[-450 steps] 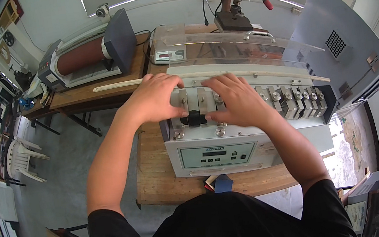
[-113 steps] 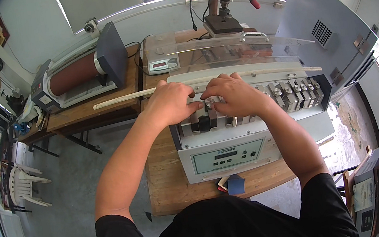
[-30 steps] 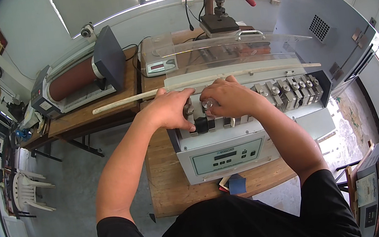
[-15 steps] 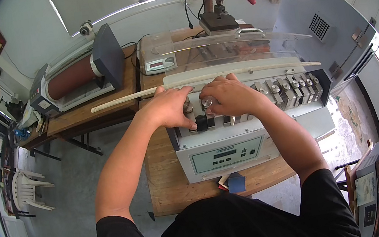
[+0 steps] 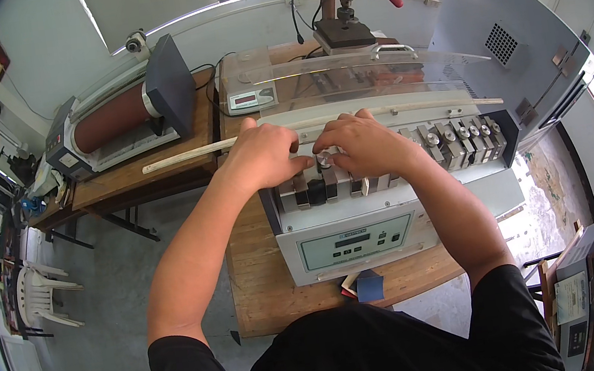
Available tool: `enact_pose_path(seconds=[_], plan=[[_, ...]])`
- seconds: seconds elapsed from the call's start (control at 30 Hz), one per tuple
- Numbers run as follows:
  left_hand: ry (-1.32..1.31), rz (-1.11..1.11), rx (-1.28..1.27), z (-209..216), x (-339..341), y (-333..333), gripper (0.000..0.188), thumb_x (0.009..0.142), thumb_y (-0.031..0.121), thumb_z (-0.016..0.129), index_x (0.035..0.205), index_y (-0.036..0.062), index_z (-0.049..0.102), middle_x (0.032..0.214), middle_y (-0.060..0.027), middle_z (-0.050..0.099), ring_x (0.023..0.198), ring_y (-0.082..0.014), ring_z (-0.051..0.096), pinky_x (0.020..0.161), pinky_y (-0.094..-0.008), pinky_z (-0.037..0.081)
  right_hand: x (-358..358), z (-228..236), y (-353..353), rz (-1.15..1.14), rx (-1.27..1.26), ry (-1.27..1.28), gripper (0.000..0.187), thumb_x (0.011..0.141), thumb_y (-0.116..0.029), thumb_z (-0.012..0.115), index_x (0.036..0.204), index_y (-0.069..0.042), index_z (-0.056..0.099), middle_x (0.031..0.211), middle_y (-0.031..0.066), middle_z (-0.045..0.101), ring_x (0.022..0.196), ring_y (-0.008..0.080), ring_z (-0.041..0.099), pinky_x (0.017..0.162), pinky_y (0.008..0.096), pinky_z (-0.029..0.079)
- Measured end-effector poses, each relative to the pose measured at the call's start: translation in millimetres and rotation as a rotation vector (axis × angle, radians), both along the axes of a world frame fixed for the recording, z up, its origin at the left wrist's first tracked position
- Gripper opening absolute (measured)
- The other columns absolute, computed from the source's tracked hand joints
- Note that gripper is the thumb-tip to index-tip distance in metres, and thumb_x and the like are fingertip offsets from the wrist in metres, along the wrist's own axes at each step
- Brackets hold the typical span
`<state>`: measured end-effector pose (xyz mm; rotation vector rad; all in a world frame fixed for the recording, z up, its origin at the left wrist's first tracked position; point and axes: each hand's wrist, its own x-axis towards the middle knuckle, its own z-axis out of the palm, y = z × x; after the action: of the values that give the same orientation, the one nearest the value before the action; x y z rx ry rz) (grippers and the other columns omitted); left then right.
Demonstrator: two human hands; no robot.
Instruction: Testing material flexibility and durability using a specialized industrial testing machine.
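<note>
A grey benchtop machine stands before me, with a row of metal clamp blocks topped by round silver knobs. My right hand has thumb and fingers curled round one knob near the row's left end. Beside it, my left hand is bent over the leftmost clamp, thumb and forefinger close together; whatever they grip is hidden. Dark material shows in a clamp below the hands. Behind them lies a long pale strip, running across the machine and out past its left side.
A raised clear cover stands behind the clamps. The control panel faces me. A blue sheet lies on the wooden table. A drill press is at the back, a drum machine to the left, a scale between.
My left hand has lifted, its thumb rising from the front of the clamp to the knob level. My right hand has shifted slightly and stays at its knob.
</note>
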<state>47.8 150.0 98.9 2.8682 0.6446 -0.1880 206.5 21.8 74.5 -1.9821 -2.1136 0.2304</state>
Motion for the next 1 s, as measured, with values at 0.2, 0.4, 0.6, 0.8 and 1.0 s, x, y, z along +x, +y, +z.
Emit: enact_pose_path(seconds=[0.2, 0.4, 0.6, 0.8, 1.0], plan=[[-0.057, -0.08, 0.02, -10.9, -1.9, 1.2, 0.029, 0.08, 0.036, 0.074, 0.088, 0.0075, 0.074, 0.076, -0.0089, 0.071, 0.08, -0.0241, 0.067, 0.093, -0.0367, 0.037, -0.3, -0.4, 3.8, -0.018, -0.048, 0.006, 0.023, 0.085, -0.015, 0.064, 0.107, -0.014, 0.069, 0.108, 0.005, 0.066, 0.114, 0.0256, 0.057, 0.097, 0.0428, 0.037], [-0.111, -0.119, -0.07, -11.3, -8.0, 5.7, 0.067, 0.068, 0.041, 0.083, 0.121, 0.0067, 0.063, 0.108, -0.0136, 0.07, 0.101, -0.0241, 0.064, 0.097, -0.034, 0.033, -0.1, -3.8, 2.3, -0.005, 0.047, 0.01, 0.024, 0.084, -0.017, 0.065, 0.108, -0.014, 0.069, 0.107, 0.0064, 0.066, 0.113, 0.0258, 0.057, 0.097, 0.0425, 0.037], [-0.051, -0.126, -0.096, -20.6, -12.4, 8.7, 0.113, 0.059, 0.044, 0.088, 0.147, 0.005, 0.03, 0.108, -0.0097, 0.071, 0.111, -0.0255, 0.061, 0.101, -0.0383, 0.028, -15.8, -12.3, 14.9, 0.069, 0.106, 0.047, 0.027, 0.083, -0.02, 0.068, 0.11, -0.015, 0.069, 0.109, 0.0048, 0.067, 0.114, 0.0237, 0.058, 0.093, 0.0417, 0.04], [-0.115, -0.138, -0.139, -29.0, -15.6, 13.7, 0.116, 0.06, 0.043, 0.088, 0.149, 0.0036, 0.026, 0.106, -0.0096, 0.072, 0.114, -0.0263, 0.06, 0.102, -0.0406, 0.027, -24.3, -17.4, 28.0, 0.14, 0.08, -0.035, 0.019, 0.083, -0.023, 0.069, 0.099, -0.014, 0.072, 0.104, 0.0034, 0.068, 0.108, 0.0227, 0.06, 0.089, 0.0405, 0.042], [-0.007, -0.071, -0.192, -18.4, -12.4, 8.8, 0.119, 0.061, 0.042, 0.088, 0.151, 0.0024, 0.021, 0.105, -0.0086, 0.072, 0.115, -0.0263, 0.06, 0.103, -0.04, 0.026, -34.3, -5.6, 31.4, 0.038, 0.097, -0.225, 0.016, 0.085, -0.024, 0.066, 0.093, -0.011, 0.071, 0.094, 0.0037, 0.069, 0.099, 0.024, 0.061, 0.084, 0.0379, 0.043]])
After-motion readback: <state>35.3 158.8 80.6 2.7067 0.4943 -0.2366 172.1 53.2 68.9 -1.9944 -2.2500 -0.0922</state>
